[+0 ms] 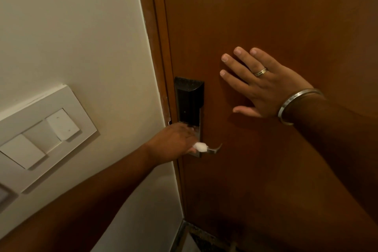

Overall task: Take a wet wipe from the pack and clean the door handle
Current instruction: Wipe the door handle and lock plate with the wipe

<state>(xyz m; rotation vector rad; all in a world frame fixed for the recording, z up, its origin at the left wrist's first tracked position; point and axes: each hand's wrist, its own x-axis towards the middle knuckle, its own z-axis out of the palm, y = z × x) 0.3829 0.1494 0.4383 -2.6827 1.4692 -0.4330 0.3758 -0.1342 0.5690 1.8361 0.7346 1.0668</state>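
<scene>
While right hand [263, 88] braces door [286, 16], left hand [173, 141] presses wipe [200, 147] on handle [213, 149]

Bare forearms, a steel bangle [294, 104] and banded ring [261, 72] on the right.

Lighting: dim, warm, amber-tinted. Wall [71, 26] showing brightest; door [286, 16] darkening toward lower right. Right hand [263, 86] casting a soft shadow onto the door. Wide-angle lens bending straight edges. Slight softness throughout; no glare showing.
</scene>
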